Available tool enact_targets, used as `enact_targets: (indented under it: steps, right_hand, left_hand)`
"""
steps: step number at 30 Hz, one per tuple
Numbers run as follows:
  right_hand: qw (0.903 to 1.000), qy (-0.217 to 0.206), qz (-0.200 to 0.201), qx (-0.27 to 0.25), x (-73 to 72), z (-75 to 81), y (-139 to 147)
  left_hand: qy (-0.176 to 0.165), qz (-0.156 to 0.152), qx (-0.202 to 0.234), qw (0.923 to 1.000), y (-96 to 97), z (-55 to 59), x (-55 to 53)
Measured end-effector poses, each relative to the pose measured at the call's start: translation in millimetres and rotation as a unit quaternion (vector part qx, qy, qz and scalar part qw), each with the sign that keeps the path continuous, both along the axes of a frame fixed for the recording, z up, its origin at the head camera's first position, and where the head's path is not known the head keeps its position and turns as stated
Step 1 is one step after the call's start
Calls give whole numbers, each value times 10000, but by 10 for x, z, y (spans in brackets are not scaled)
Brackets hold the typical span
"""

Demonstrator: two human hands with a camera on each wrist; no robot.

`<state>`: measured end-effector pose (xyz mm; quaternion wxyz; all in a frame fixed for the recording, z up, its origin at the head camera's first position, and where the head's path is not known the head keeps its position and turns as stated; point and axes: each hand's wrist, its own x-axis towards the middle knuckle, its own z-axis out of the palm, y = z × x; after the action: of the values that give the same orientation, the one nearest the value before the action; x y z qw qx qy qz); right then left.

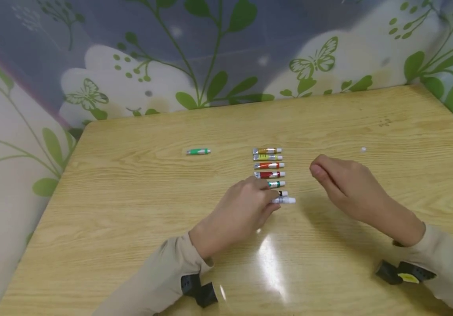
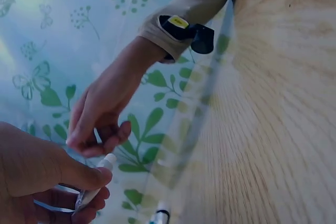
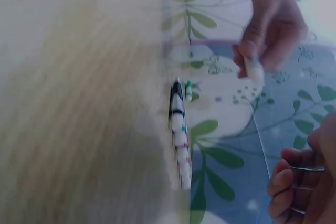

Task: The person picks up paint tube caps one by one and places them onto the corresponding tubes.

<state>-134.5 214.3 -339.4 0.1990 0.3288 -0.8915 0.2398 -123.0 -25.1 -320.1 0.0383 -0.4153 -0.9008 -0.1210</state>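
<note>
My left hand (image 1: 238, 204) pinches a white paint tube (image 1: 286, 200) between thumb and fingers, raised off the table; its white cap end points right. In the left wrist view, that tube (image 2: 94, 187) shows under the thumb. Below the hand lies a row of paint tubes: ochre (image 1: 267, 151), yellow (image 1: 267, 157), orange (image 1: 269, 165), red (image 1: 271, 174), dark green (image 1: 277, 184) and black (image 1: 283, 193). The hand partly covers the nearer ones. To the right, my right hand (image 1: 354, 188) hovers with loosely curled fingers, and nothing shows in them.
A light green paint tube (image 1: 198, 151) lies alone to the left of the row. A small white cap-like piece (image 1: 363, 149) lies beyond the right hand. The wooden table (image 1: 131, 202) meets walls covered with leaf-patterned sheeting (image 1: 226, 52) at its back and sides.
</note>
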Motion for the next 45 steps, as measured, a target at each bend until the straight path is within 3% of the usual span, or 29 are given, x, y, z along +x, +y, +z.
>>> enact_targets:
  steps: [3,7,11,17,27,45]
  right_hand:
    - [9991,-345,-218,74,-85,13,102]
    - [9938,-849,-541,473,-221,25,253]
    - [9791,-1325,-1122,1058,-369,35,476]
    - [9611,-1773,-1652,1324,-522,2,744]
    - [9484,-1999,-2087,1305,-627,-106,976]
    - [9461,-2081,-2137,1258,-689,-184,1107]
  left_hand:
    - [-226,59,26,9997,-8,-78,-60]
    - [-217,109,-103,9997,-8,-166,-94]
    - [-163,86,-417,9990,29,-233,-92]
    - [-203,-51,-874,9960,81,-303,-82]
    - [-78,-141,-797,9967,105,-355,-100]
    - [-151,-47,-691,9975,109,-396,-92]
